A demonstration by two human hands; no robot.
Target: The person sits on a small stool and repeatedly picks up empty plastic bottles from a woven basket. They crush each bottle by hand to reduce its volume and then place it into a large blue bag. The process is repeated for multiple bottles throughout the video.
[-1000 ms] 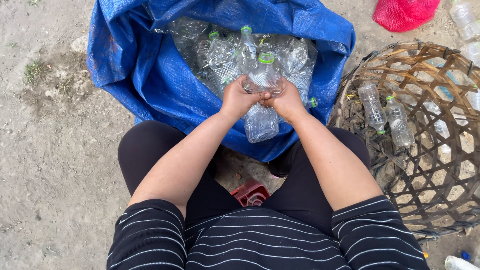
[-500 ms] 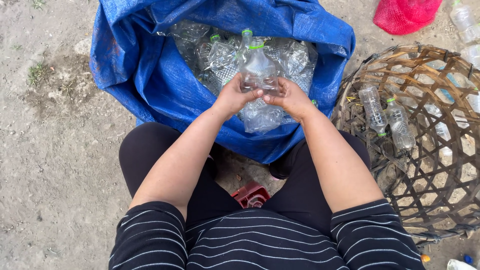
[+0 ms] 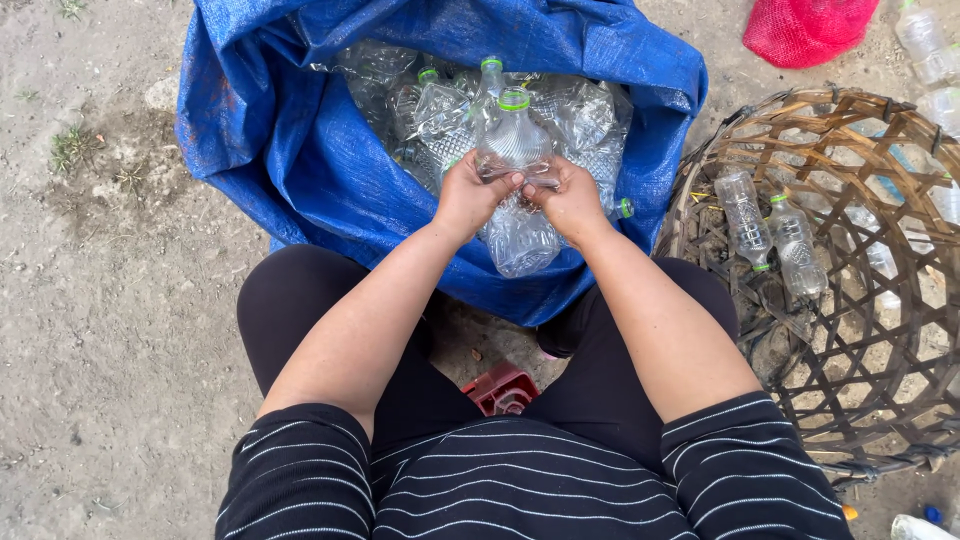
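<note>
At nine o'clock we see bare dirt ground [image 3: 90, 300]. Toward twelve o'clock sits our blue sack [image 3: 300, 170] of crushed clear bottles. Above its mouth our left hand [image 3: 468, 195] and right hand [image 3: 570, 200] both pinch the middle of one clear bottle [image 3: 515, 140], fingers closed on it from either side. Its long axis runs twelve to six, green cap away from us; both hands sit equally near. At three o'clock a woven basket [image 3: 900, 400] holds two more bottles.

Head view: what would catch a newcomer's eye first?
A big blue sack at top centre, full of clear plastic bottles. Over it, the left hand and right hand grip a clear green-capped bottle. To the right, a woven basket holds two more bottles.
</note>
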